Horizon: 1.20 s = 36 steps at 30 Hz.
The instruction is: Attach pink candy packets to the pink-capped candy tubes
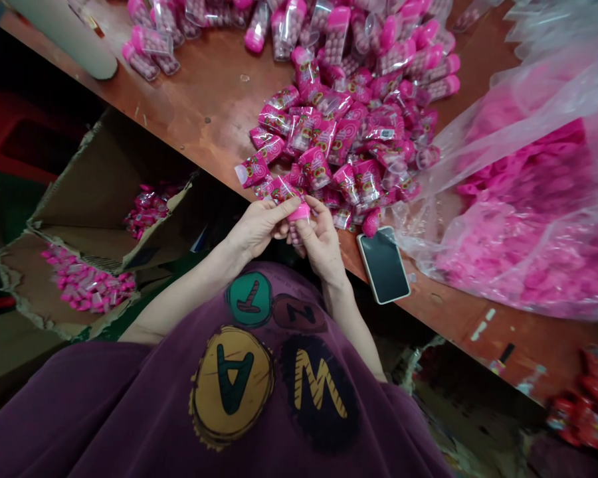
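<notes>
Between my hands, just off the table's front edge, is a small clear candy tube (pixel 296 230) with a pink cap and round pink candies inside. My left hand (pixel 266 224) pinches it at the cap end with thumb and fingers. My right hand (pixel 321 238) grips its other side, the thumb over the clear body. Right beyond my fingers lies a heap of pink printed wrappers (pixel 323 136), many of them around tubes. Behind that heap are many unwrapped candy tubes (pixel 336 36) with pink caps. My fingers partly hide the held tube.
A phone (pixel 385 265) lies at the table edge, right of my hands. Beyond it a clear plastic bag (pixel 528 219) holds pink pieces. Cardboard boxes (pixel 92 199) with pink items stand below left. A pale cylinder (pixel 74 33) is at upper left, red packets (pixel 585 405) at lower right.
</notes>
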Each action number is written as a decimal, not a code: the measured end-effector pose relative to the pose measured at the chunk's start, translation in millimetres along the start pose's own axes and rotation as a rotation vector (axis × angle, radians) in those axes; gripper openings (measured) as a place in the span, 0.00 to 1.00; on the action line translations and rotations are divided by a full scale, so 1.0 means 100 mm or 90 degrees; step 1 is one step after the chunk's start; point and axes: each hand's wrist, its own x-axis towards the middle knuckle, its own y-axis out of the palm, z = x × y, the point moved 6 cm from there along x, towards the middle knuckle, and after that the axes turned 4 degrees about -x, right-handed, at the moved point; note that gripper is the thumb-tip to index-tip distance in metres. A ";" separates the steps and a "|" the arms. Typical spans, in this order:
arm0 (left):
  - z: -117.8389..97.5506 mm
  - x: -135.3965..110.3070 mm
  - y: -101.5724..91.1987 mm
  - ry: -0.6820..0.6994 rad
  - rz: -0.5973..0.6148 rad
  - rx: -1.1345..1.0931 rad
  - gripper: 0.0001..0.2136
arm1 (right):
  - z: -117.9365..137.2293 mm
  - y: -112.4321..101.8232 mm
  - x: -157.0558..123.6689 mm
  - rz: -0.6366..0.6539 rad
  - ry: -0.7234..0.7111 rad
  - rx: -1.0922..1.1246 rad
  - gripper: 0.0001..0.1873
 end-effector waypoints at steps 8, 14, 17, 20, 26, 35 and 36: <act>-0.01 -0.03 -0.01 -0.018 0.031 0.058 0.21 | 0.12 -0.08 0.01 0.064 -0.038 -0.083 0.37; -0.06 -0.04 -0.04 0.042 0.024 0.058 0.22 | 0.11 0.04 -0.03 0.132 0.060 0.060 0.40; -0.04 -0.05 -0.04 0.044 0.028 0.074 0.22 | 0.06 0.09 -0.01 0.149 0.056 0.088 0.39; 0.01 -0.05 -0.05 0.025 0.018 0.087 0.22 | 0.04 0.03 0.04 0.071 -0.028 -0.008 0.38; 0.02 -0.01 -0.12 0.010 -0.062 0.023 0.22 | -0.04 -0.03 0.01 0.004 -0.092 -0.139 0.37; 0.13 -0.09 -0.03 0.018 0.030 0.106 0.22 | -0.06 -0.07 -0.02 0.027 -0.031 0.016 0.33; 0.12 -0.10 -0.01 0.017 0.054 0.121 0.23 | -0.08 -0.06 0.00 0.050 -0.014 0.035 0.34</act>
